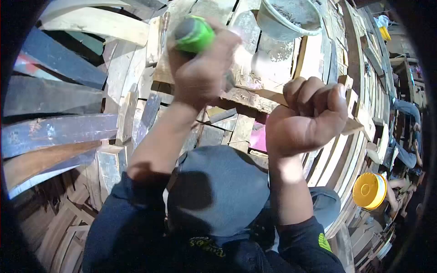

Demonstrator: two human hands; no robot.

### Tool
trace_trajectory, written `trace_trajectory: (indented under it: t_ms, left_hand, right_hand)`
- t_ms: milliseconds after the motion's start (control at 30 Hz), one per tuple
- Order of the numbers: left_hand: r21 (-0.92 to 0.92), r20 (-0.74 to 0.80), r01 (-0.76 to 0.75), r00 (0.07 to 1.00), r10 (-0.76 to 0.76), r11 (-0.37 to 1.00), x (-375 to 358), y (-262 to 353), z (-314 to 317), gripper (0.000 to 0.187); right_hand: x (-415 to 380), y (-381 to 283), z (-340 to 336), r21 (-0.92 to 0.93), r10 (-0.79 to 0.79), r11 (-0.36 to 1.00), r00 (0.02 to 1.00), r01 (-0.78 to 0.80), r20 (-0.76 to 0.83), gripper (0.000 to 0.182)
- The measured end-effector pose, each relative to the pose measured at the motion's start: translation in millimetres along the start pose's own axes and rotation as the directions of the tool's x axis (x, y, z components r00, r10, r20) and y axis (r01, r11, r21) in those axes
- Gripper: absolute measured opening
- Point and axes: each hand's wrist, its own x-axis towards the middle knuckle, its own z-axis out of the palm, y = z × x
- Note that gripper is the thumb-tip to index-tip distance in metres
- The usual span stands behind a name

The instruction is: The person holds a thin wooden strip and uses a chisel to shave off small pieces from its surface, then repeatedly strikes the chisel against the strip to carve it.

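My left hand is closed around a bright green tool with a dark grey end. It is smeared by motion, and its exact kind cannot be made out. To the right, my right hand is curled with the palm side up around a thin wooden strip, whose other end shows past the wrist side. Both hands are above a rough wooden workbench scattered with shavings. A chisel-like hand tool with a wooden handle lies left of the green tool.
A whitish bucket with shavings inside stands at the back. Curved and painted planks fan out on the left. On the right are long slats, a yellow bucket and another person's arm. Something pink lies below.
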Motion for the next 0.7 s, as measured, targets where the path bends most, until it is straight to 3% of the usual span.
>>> trace_trajectory:
  t_ms: [33,67,100,133,167,200,233,267,300,367,400,433,500,533,567,633,667,700]
  left_hand:
    - [-0.215,0.106,0.046,0.994,-0.023,0.975,9,17,-7,0.004]
    - [-0.194,0.166,-0.014,0.985,0.047,0.981,12,34,-5,0.009]
    - [-0.176,0.222,-0.075,0.968,0.114,0.982,10,47,-1,0.018]
    - [-0.088,0.263,-0.255,0.926,0.27,0.963,9,40,-1,0.017]
    - [-0.22,0.239,-0.049,0.966,0.103,0.974,4,26,7,0.018]
    - [-0.164,0.198,-0.021,0.979,0.054,0.986,2,29,14,0.016]
    - [-0.11,0.161,0.009,0.987,0.009,0.994,2,33,18,0.015]
    - [-0.062,0.224,-0.092,0.969,0.104,0.994,6,23,14,0.012]
    - [0.052,0.252,-0.033,0.968,0.019,0.998,6,23,11,0.012]
    - [-0.128,0.209,-0.178,0.957,0.202,0.976,-1,19,7,0.017]
    - [-0.083,0.481,-0.305,0.821,0.306,0.949,15,32,-18,0.017]
    - [-0.082,0.479,-0.287,0.828,0.29,0.954,7,26,-13,0.017]
    - [0.067,0.265,-0.184,0.951,0.16,0.981,-10,20,6,0.013]
    - [-0.12,0.231,0.006,0.973,0.022,0.993,-6,33,14,0.017]
    - [-0.122,0.23,-0.016,0.972,0.044,0.992,-2,33,13,0.017]
    - [0.028,0.273,-0.184,0.947,0.17,0.983,-2,27,10,0.017]
    - [-0.215,0.341,-0.108,0.923,0.178,0.971,6,28,-5,0.006]
    - [-0.219,0.347,-0.098,0.922,0.171,0.971,5,27,-3,0.006]
  right_hand:
    - [0,0,-1,0.097,0.052,0.994,0.999,-0.051,-0.008,0.039]
    - [2,2,-1,-0.034,-0.022,0.999,1.0,0.023,0.022,0.039]
    - [1,5,-2,-0.046,-0.013,0.999,1.0,0.014,0.018,0.039]
    - [-1,6,-2,-0.15,-0.056,0.988,0.998,0.049,-0.042,0.038]
    - [0,7,0,-0.244,-0.11,0.966,0.99,0.085,-0.091,0.038]
    - [1,8,4,-0.331,-0.172,0.936,0.976,0.121,-0.131,0.037]
    - [11,2,-10,-0.023,-0.01,1.0,0.995,0.007,-0.101,0.037]
    - [11,4,-11,-0.007,-0.029,1.0,0.995,0.028,-0.092,0.036]
    - [8,2,-11,-0.004,-0.039,0.999,0.995,0.038,-0.091,0.035]
    - [5,1,-8,-0.008,-0.029,1.0,0.998,0.029,-0.048,0.035]
    - [5,4,-9,0.069,-0.038,0.997,0.999,0.041,-0.039,0.033]
    - [5,6,-7,-0.033,-0.108,0.994,0.994,0.108,-0.007,0.032]
    - [2,6,7,-0.508,-0.263,0.845,0.957,0.166,-0.125,0.033]
    - [7,2,-1,-0.258,-0.111,0.964,0.981,0.067,-0.161,0.034]
    - [11,0,-12,0.009,0.046,0.999,0.988,-0.045,-0.145,0.035]
    - [4,1,-5,0.017,-0.011,1.0,0.996,0.013,-0.09,0.036]
    - [4,3,-6,0.006,-0.051,0.999,0.999,0.051,-0.002,0.035]
    - [2,3,-5,-0.014,-0.073,0.997,0.994,0.075,0.079,0.033]
